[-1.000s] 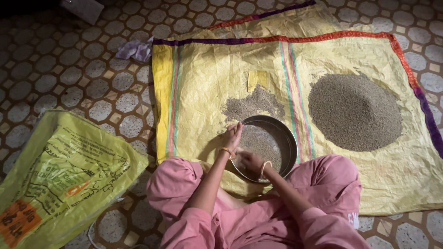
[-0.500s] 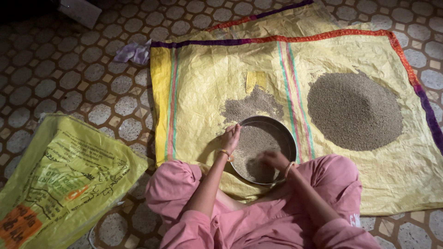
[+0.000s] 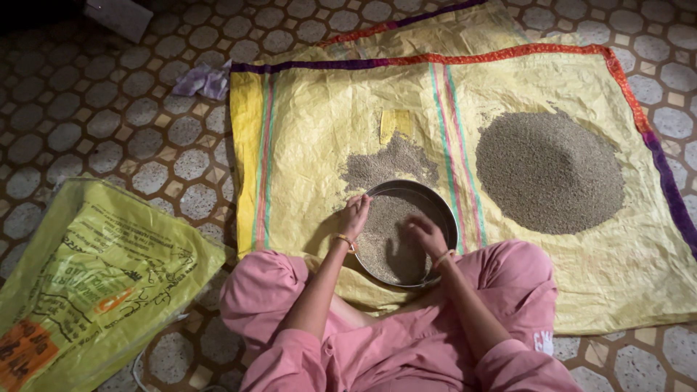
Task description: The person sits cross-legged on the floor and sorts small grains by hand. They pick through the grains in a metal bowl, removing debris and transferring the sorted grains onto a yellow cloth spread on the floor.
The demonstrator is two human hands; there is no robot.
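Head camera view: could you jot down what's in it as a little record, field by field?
Setting: patterned tile floor, person seated in pink clothes
Mat: yellow woven sheet with red and purple edging
Sieve: round metal sieve on the sheet, holding grain
Left hand: resting on the sieve's left rim
Right hand: inside the sieve, on the grain
Large grain pile: right of the sieve
Small grain pile: just beyond the sieve
Sack: yellow-green printed sack, far left
Cloth: purple rag on the floor
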